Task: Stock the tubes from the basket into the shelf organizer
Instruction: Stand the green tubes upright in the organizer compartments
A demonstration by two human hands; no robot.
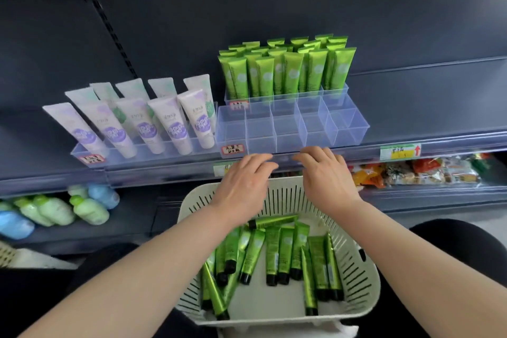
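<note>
Fingers (260, 160) of the left hand (244, 184) lie loosely spread and slightly bent, holding nothing. Those of the right hand (326, 178) are the same, relaxed and apart, tips (308, 153) pointing towards the left hand. Both sets of fingertips hover at the front rail of the shelf (452, 143), with a narrow gap between the two hands.

Green tubes (273, 252) lie loose in the white slotted basket (369, 269), below and behind the fingers, under the wrists and forearms. Most rest flat with their black caps towards the person, and none touches a finger.

Just beyond the fingertips sits the clear shelf organizer (288, 129). Its front row of compartments is bare, and a red-edged label (232, 149) sits at its near left corner, just beside the left fingers. Farther back, well past the fingertips, its raised rear row holds upright green tubes (285, 71) packed close together.

Left of the left fingers, white and purple tubes (142, 123) lean in another clear tray. Right of the right fingers, a yellow and green price tag (400, 151) hangs on the rail, with snack packets (417, 170) under it. Below the left forearm's outer side, pale green and blue bottles (87, 208) lie on a lower shelf.
</note>
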